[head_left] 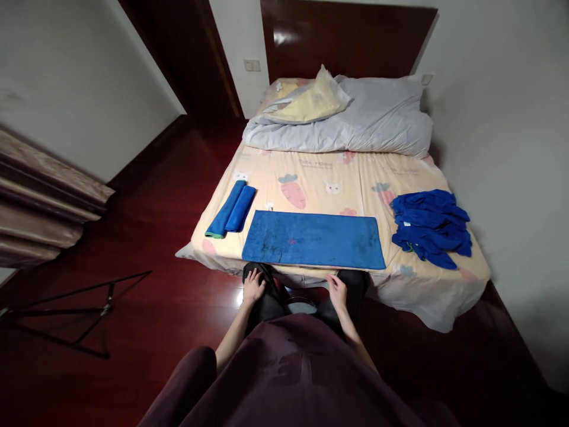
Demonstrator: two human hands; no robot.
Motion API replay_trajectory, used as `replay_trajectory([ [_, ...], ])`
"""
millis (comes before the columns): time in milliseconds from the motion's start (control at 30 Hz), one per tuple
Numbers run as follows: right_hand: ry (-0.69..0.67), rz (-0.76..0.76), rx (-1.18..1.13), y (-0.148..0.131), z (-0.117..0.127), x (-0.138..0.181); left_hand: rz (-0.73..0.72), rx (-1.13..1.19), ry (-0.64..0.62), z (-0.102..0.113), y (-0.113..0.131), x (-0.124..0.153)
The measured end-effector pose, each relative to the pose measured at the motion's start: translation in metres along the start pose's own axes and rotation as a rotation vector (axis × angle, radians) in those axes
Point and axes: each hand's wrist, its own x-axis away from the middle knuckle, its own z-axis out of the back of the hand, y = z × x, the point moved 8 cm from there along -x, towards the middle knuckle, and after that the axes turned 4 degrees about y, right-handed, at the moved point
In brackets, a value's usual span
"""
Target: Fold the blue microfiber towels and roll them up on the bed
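Observation:
My left hand (253, 287) lies on my left knee with its fingers spread and nothing in them. By my right knee, my right hand (336, 290) has its fingers curled together, and no object shows in it. Just beyond both knees a blue towel (315, 239) is spread flat along the bed's near edge, with dark smudges on its surface. To its left are two blue towels folded into narrow strips, one with a green edge (224, 213) and a brighter one (241, 209) beside it. On the right sits a crumpled heap of blue towels (431, 225).
The bed (311, 184) has a patterned cream sheet. A grey quilt (377, 124) and a pale yellow pillow (311, 101) lie at the headboard (347, 41). Black tripod legs (89, 308) stand on the floor at left, near a curtain (40, 196).

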Motion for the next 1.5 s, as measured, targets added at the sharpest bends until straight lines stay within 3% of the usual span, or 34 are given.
replay_trajectory([
  [133, -0.135, -0.293, -0.494, 0.001, -0.078, 0.007, 0.021, -0.023, 0.008, -0.002, 0.003, -0.005],
  [267, -0.026, -0.497, -0.686, 0.012, -0.112, 0.002, -0.005, -0.034, 0.033, -0.005, 0.0, -0.004],
  [400, 0.128, -0.569, -0.661, 0.023, -0.11, -0.006, -0.011, -0.035, 0.027, -0.006, -0.004, -0.006],
  [567, 0.074, -0.573, -0.666, 0.027, -0.11, -0.005, -0.001, -0.033, 0.017, -0.007, -0.003, -0.006],
  [667, 0.108, -0.585, -0.694, 0.028, -0.109, -0.008, 0.006, -0.025, 0.029, -0.009, -0.002, -0.007],
  [967, 0.022, -0.666, -0.851, 0.019, -0.13, -0.012, 0.026, -0.024, 0.029, -0.005, -0.001, -0.007],
  [1100, 0.04, -0.71, -0.796, 0.021, -0.131, -0.007, 0.019, -0.026, 0.012, 0.001, 0.003, -0.004],
  [1333, 0.198, -0.578, -0.659, 0.014, -0.122, -0.014, 0.031, -0.015, 0.006, 0.006, 0.007, -0.003],
  [1500, 0.121, -0.568, -0.709, 0.011, -0.131, -0.024, 0.042, -0.024, 0.006, 0.003, 0.005, -0.003],
])
